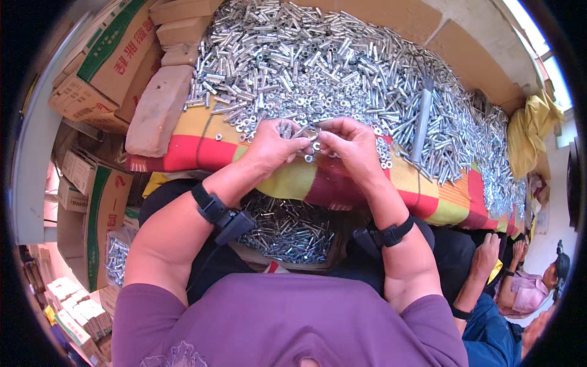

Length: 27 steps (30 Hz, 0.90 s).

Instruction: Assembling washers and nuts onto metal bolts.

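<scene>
My left hand is closed, with its fingers curled round one or more short shiny metal bolts that stick out toward the right. Close beside it, my right hand pinches thumb to forefinger at the bolt ends; the small piece there is too small to name. Loose hex nuts lie on the checked cloth just under both hands. Beyond the fingertips spreads a large heap of metal sleeves, with nuts along its near side and long bolts on the right.
A box of assembled-looking bolts sits below the table edge, between my knees. A pale brick and cardboard cartons stand at the left. A grey flat bar lies on the heap. Other people sit at the right.
</scene>
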Each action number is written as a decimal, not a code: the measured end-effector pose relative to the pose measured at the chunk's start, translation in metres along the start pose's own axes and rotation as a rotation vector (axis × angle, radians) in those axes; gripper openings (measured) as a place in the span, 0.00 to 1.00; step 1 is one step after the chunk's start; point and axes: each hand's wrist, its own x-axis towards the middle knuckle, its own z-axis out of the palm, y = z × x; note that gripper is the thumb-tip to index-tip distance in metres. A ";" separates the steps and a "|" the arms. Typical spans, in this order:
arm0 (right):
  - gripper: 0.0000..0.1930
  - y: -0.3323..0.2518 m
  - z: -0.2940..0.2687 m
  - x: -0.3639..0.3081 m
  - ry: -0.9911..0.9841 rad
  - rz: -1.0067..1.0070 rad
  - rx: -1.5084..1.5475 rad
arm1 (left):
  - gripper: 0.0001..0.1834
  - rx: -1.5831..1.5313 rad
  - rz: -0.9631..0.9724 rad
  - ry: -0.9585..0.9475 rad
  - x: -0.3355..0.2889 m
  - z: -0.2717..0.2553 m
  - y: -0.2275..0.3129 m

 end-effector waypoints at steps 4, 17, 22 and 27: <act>0.06 0.005 -0.006 -0.002 0.018 -0.201 -0.227 | 0.04 0.083 0.041 0.018 0.005 0.004 -0.002; 0.11 0.020 0.002 0.012 0.141 -0.182 -0.237 | 0.04 0.040 -0.115 -0.032 0.017 -0.002 0.012; 0.16 0.019 0.007 0.027 0.179 -0.179 -0.227 | 0.05 0.197 0.146 0.046 0.016 0.002 0.015; 0.32 0.008 0.014 0.026 0.129 -0.116 0.515 | 0.04 0.278 0.097 -0.165 0.004 0.021 0.007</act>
